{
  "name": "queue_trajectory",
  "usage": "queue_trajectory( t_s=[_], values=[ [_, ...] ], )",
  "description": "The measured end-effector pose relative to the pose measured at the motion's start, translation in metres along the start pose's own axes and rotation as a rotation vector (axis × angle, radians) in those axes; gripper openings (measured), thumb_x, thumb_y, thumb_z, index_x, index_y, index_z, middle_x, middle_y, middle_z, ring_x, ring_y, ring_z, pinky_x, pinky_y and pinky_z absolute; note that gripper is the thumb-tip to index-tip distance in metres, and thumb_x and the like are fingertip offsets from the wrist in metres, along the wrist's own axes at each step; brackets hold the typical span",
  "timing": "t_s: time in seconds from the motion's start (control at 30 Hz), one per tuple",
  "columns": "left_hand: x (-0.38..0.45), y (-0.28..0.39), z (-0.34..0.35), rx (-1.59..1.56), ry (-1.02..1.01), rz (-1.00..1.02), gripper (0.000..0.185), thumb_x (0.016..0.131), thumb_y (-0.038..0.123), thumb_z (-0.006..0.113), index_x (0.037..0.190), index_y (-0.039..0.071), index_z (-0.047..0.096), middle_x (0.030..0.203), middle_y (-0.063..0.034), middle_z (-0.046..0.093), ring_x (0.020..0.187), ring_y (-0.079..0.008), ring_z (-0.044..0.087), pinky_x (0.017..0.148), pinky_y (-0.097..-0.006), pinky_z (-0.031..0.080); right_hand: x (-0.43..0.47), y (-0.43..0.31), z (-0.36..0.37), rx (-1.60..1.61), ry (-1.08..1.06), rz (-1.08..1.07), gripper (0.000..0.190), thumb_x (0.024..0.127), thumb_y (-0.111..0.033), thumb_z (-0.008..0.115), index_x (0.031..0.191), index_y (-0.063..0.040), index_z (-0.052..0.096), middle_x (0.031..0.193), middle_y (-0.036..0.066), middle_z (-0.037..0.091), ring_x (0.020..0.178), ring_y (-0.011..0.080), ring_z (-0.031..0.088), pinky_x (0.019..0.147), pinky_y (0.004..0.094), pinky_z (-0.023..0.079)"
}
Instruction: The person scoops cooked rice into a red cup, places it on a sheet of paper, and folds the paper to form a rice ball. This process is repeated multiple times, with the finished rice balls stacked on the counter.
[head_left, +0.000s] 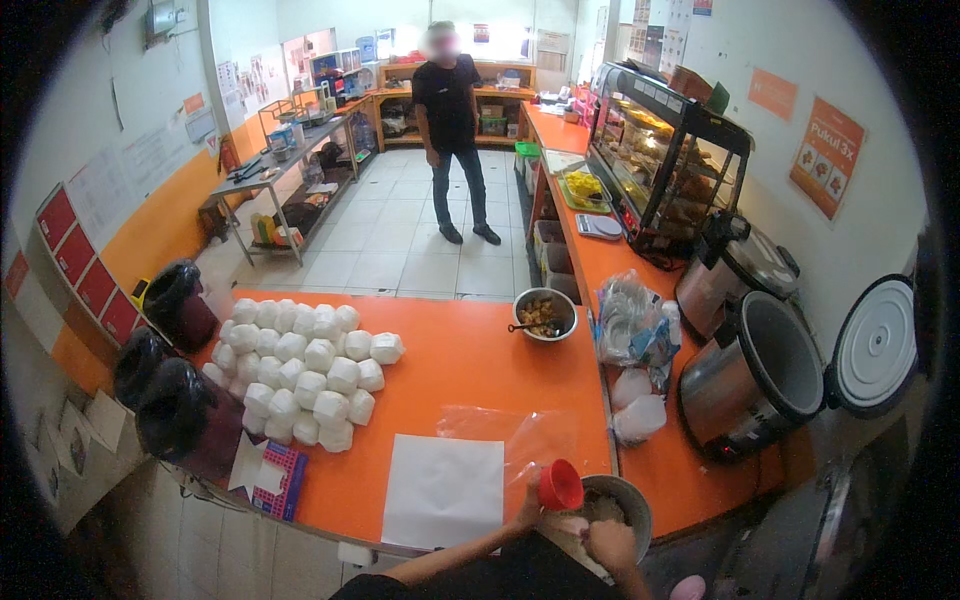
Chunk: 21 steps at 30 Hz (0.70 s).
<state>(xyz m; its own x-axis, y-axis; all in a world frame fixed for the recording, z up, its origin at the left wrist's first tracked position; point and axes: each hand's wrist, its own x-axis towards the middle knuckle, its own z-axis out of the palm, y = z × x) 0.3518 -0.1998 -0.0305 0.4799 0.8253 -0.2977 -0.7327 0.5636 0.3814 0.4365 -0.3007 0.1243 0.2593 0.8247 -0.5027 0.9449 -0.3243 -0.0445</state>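
My left hand (528, 502) grips a red plastic cup (561, 485), tilted over the near-left rim of a metal bowl (645, 517). Inside the bowl is white food, apparently cooked rice (604, 508). My right hand (613, 543) is closed over the bowl on a pale pinkish utensil (574, 524), which is partly hidden and too small to name surely. Left of the bowl lie white paper sheets (444, 487) and a clear plastic sheet (517, 431). Farther off, a steel bowl (545, 315) holds brown food pieces and a spoon. White paper-wrapped parcels (309, 390) are stacked on the left.
An open printed box (274, 480) sits at the orange table's near-left edge, beside black-lined bins (184, 412). On the right are an open rice cooker (739, 390), a bag of plastic ware (630, 322) and a heated display case (660, 150). A person (448, 112) stands beyond the table.
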Motion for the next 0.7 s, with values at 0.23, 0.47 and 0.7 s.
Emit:
queue_trajectory(
  t_s=[0.23,0.47,0.7],
  values=[
    [0.003,0.014,-0.013,0.234,0.005,0.068,0.037,0.091,0.036,0.048,0.115,0.008,0.045,0.110,-0.0070,0.051,0.096,-0.0207,0.051,0.088,-0.0375,0.043,0.025,0.006,0.032,0.128,0.044,0.033,0.026,0.082,-0.026,0.053,0.082,-0.004,0.067,0.070,0.021,0.063,0.071,0.0343,0.065,0.065,0.0470,0.050],
    [0.004,-0.001,-0.016,0.675,-0.102,0.206,0.043,0.091,0.039,0.045,0.119,0.007,0.041,0.117,-0.0083,0.047,0.104,-0.0220,0.048,0.094,-0.0388,0.039,0.018,0.007,0.116,0.044,0.132,0.001,0.021,0.080,-0.022,0.056,0.083,-0.005,0.068,0.076,0.018,0.065,0.071,0.0323,0.065,0.064,0.0446,0.050],
    [0.035,0.024,-0.026,0.968,-0.146,0.326,0.053,0.092,0.048,0.036,0.123,0.006,0.041,0.122,-0.0093,0.047,0.112,-0.0229,0.046,0.099,-0.0399,0.035,-0.001,0.037,-0.008,0.196,0.144,0.057,0.020,0.075,-0.025,0.063,0.077,-0.005,0.068,0.074,0.016,0.065,0.069,0.0323,0.064,0.060,0.0440,0.050]
  ],
)
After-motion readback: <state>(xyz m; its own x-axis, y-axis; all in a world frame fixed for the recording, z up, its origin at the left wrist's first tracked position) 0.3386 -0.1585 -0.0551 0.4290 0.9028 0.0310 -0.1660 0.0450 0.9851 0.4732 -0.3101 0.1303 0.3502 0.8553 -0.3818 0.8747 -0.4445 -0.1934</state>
